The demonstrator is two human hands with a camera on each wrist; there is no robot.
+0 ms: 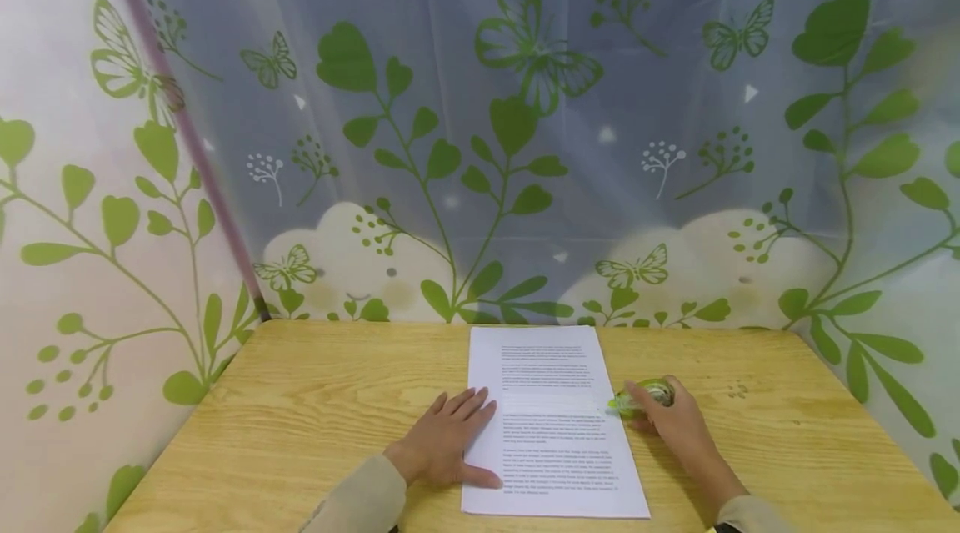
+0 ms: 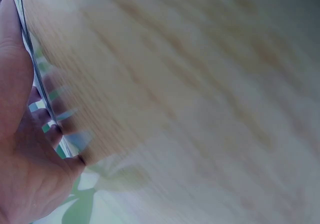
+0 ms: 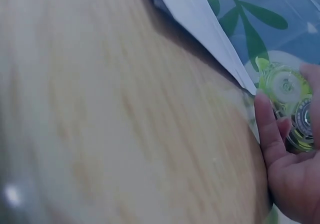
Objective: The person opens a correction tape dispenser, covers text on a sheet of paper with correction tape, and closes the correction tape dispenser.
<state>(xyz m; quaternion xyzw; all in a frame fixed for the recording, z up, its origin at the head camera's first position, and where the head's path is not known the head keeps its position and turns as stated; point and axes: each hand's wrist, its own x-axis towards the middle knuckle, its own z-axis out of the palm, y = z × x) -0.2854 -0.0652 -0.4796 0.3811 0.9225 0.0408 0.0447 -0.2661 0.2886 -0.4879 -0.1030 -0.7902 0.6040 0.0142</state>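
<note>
The paper (image 1: 558, 479), printed with blocks of small text too fine to read, lies on the tabletop (image 1: 322, 399), its far edge by the tabletop's back edge; several layered edges along its side show it to be a stack. A pale band runs across the paper between the upper and lower text. At the paper's left edge, the left hand (image 1: 448, 441) lies with its fingers spread wide, the fingertips and thumb resting on the paper, the palm to its left. Just beside the paper's right edge, the right hand (image 1: 678, 426) holds the dispenser (image 1: 651, 394), a clear green one with round reels inside, its thumb and fingers narrowed about the body. The dispenser's tip points left and reaches the paper's right edge, level with the pale band; whether it touches the paper I cannot tell. Farther right of the paper, past the right hand, a cluster of small dark marks (image 1: 738, 389) shows on the tabletop. Beige sleeves (image 1: 363, 495) cover both forearms, on the near left and near right of the paper. Beyond the paper rises a backdrop (image 1: 630, 99) in blue-grey, with green leaves, butterflies and white clouds.
</note>
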